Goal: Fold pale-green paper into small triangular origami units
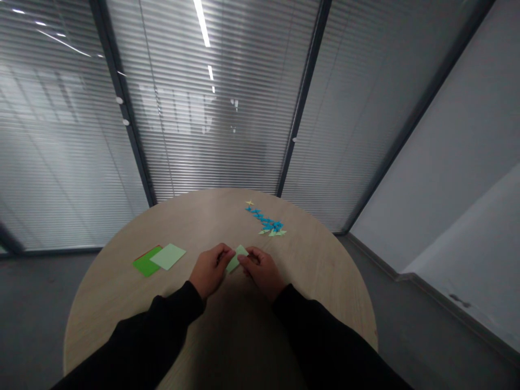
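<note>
The left hand [210,267] and right hand [263,270] pinched a pale-green paper piece [235,261] from nine and three o'clock, apparently steadying it, over the round wood-grained table [325,281]; blue folded-paper shapes [268,223] lay at one o'clock.

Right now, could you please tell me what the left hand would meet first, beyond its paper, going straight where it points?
The right hand, most likely, facing it across the pale green paper between them; depth is unclear.

- A round table [333,281], of light wood.
- Behind the table, lowered blinds [231,157] with thin slats.
- Also behind the table, dark posts [306,81].
- To the right of the table, a pale wall [459,157].
- Below the table, at both sides, grey floor [36,303].
</note>
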Tool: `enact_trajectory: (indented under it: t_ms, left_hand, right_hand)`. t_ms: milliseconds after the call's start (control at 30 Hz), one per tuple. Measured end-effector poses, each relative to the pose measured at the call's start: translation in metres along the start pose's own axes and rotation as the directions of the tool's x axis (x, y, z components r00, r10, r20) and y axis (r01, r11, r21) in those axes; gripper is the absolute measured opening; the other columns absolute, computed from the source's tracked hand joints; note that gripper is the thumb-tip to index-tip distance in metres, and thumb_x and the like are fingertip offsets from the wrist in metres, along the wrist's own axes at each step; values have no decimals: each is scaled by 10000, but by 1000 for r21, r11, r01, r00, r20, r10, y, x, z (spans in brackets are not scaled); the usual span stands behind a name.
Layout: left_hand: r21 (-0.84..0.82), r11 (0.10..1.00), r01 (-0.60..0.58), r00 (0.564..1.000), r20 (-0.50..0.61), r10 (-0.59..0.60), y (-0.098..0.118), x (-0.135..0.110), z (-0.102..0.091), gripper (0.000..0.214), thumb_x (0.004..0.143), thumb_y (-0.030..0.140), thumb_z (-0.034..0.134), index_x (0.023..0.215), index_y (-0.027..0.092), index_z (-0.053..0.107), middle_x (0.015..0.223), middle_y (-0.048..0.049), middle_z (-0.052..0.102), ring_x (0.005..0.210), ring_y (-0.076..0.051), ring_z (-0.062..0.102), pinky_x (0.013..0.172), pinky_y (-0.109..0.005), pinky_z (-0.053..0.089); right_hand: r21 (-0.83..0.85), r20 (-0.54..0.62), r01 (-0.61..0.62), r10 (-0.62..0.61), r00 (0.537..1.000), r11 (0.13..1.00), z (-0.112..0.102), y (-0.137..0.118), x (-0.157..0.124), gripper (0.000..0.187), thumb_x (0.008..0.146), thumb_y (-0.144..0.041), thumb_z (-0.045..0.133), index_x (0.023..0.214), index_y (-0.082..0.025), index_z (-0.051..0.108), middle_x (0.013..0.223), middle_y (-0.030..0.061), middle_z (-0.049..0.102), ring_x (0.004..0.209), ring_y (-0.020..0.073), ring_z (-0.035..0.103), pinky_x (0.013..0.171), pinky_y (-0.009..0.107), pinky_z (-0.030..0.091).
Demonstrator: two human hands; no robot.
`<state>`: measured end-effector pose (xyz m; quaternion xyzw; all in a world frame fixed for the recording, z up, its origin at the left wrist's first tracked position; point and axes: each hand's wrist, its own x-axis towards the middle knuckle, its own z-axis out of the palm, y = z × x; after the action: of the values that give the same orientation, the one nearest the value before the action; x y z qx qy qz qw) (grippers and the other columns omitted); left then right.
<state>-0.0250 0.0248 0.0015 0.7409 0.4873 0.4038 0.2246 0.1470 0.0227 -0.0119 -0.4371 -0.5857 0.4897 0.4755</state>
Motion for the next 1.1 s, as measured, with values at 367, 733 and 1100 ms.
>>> enact_trajectory:
  t_ms: [367, 733, 1100]
  left_hand:
    - [-29, 999, 14, 997, 71, -12, -3, 0, 1, 342, 935, 445, 463, 790, 186, 634, 646, -4, 630, 602, -164, 550, 600, -276, 398]
    - [-74, 997, 18, 994, 113, -9, 2, -2, 2, 351, 939, 453, 447, 905, 182, 669, 715, -29, 687, 648, -180, 599, 628, -286, 432]
    - [19, 1000, 4, 998, 64, -5, 4, -1, 1, 326, 935, 418, 470, 835, 191, 683, 674, -32, 692, 619, -184, 596, 606, -288, 393]
  right_hand:
    - [-17, -132, 45, -47, 990, 999, -4, -3, 1, 326, 792, -502, 660, 770, -178, 630, 566, -40, 501, 531, 119, 433, 512, 242, 356]
    - [-73, -124, 129, -138, 983, 989, -5, -2, 1, 266, 809, -421, 670, 850, -163, 719, 805, 48, 708, 757, 188, 627, 723, 299, 492]
    - [-143, -115, 110, -127, 985, 984, -4, 1, 0, 290, 812, -435, 676, 889, -160, 728, 782, 50, 721, 672, 178, 641, 610, 271, 480]
